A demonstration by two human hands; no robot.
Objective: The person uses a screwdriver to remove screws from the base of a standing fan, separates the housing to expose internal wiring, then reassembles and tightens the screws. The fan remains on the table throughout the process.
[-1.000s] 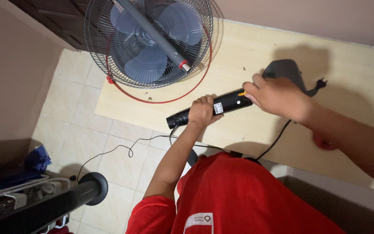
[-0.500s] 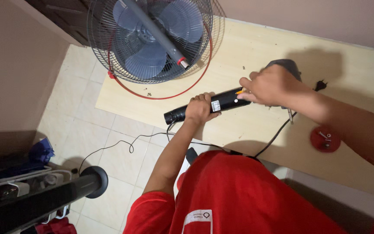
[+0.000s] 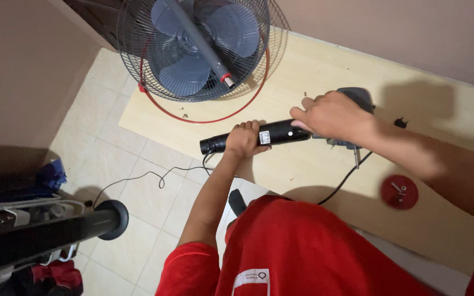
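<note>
The left hand is clenched around a black cylindrical tool body, its grip closed near the tube's blunt open end, which sticks out just past the knuckles toward the tiled floor. The right hand is clamped over the other end of the same tube, fingers wrapped down where it meets a grey motor housing (most of that housing is hidden under the palm, so how the two parts join cannot be told). The tube lies roughly level over a pale wooden board on the floor. A black cord trails from beneath the right-hand grip across the board toward the person's red shirt. Beyond both grips, farther from the body, a fan head with blue blades lies inside its wire cage, a grey pole resting across it. Out past the right forearm, well apart from the grip, a red round cap holding small screws sits on the board.
</note>
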